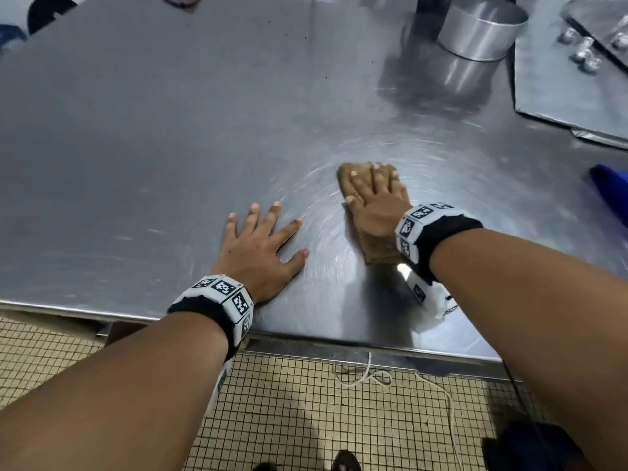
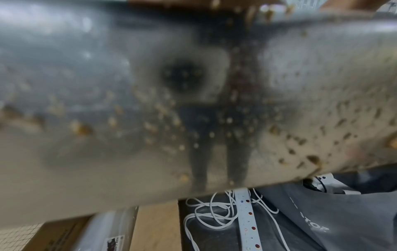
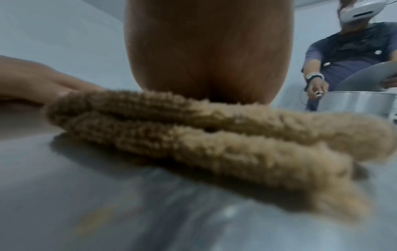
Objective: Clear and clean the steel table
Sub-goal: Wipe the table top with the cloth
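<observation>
The steel table [image 1: 170, 137] fills the head view, with circular wipe streaks around its near middle. My right hand [image 1: 375, 198] lies flat with straight fingers on a folded brown cloth [image 1: 350, 175], pressing it to the steel. In the right wrist view the fuzzy cloth [image 3: 214, 139] lies folded double under my palm. My left hand [image 1: 261, 243] rests flat on the table near the front edge, fingers spread, holding nothing. The left wrist view shows only the table's speckled front lip [image 2: 107, 118], blurred.
A round steel tin [image 1: 479, 27] stands at the back right, beside flat steel trays [image 1: 564, 83] with small shiny pieces. A blue thing [image 1: 611, 192] lies at the right edge. Another person [image 3: 348, 54] stands across the table by a steel pot [image 3: 354, 101]. Cables [image 1: 370, 375] lie on the tiled floor.
</observation>
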`<state>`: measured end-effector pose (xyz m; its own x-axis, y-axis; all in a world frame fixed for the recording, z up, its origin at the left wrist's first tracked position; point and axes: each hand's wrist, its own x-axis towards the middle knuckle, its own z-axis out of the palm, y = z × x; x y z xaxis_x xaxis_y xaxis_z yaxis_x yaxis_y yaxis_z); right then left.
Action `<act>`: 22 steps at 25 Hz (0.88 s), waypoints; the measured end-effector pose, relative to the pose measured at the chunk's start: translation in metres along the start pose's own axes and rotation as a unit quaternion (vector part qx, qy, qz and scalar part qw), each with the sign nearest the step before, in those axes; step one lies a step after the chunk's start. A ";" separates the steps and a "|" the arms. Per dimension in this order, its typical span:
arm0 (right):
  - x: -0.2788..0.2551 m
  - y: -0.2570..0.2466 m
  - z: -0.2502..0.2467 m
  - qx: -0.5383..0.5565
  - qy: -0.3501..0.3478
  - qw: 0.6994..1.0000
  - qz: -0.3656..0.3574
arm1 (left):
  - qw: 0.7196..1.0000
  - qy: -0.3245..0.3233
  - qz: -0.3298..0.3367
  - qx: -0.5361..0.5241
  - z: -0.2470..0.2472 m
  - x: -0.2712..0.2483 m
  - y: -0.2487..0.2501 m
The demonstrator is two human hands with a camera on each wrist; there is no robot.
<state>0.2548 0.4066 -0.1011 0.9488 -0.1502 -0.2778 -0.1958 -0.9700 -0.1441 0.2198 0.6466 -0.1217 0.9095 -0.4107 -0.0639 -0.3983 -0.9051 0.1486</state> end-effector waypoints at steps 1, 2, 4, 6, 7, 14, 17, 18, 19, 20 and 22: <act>-0.011 -0.011 0.003 0.004 -0.009 1.000 -0.018 | 1.000 0.000 0.000 0.001 0.000 0.000 0.000; -0.026 -0.020 0.005 -0.001 -0.013 0.999 -0.035 | 1.000 -0.003 0.000 0.001 0.000 0.000 0.000; -0.057 -0.031 0.013 -0.006 -0.015 0.997 -0.074 | 1.000 -0.007 0.004 0.002 0.000 -0.001 0.000; -0.089 -0.035 0.024 -0.001 -0.026 0.994 -0.107 | 1.000 -0.005 0.008 0.002 -0.001 0.000 -0.001; -0.107 -0.034 0.028 0.002 -0.026 0.993 -0.117 | 1.000 -0.005 0.011 0.002 -0.002 -0.001 -0.001; -0.194 0.033 0.062 -0.005 0.030 0.998 -0.052 | 0.999 -0.024 0.028 0.013 -0.005 -0.002 -0.003; -0.203 0.068 0.052 0.059 0.060 0.993 0.082 | 0.999 -0.025 0.028 0.008 -0.005 -0.001 -0.004; -0.199 0.077 0.047 0.070 0.064 0.988 0.118 | 0.999 -0.022 0.026 0.009 -0.005 -0.001 -0.004; -0.193 0.085 0.043 0.079 0.066 0.984 0.147 | 0.999 -0.019 0.025 0.010 -0.004 0.000 -0.004; -0.183 0.090 0.039 0.085 0.068 0.979 0.173 | 1.000 -0.015 0.025 0.010 -0.002 0.001 -0.004; -0.161 0.094 0.033 0.089 0.072 0.970 0.213 | 1.000 -0.009 0.025 0.012 -0.001 0.002 -0.003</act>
<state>0.0755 0.3461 -0.1009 0.7952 -0.5672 -0.2144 -0.6047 -0.7679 -0.2112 0.2228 0.6490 -0.1213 0.8864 -0.4568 -0.0755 -0.4457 -0.8860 0.1280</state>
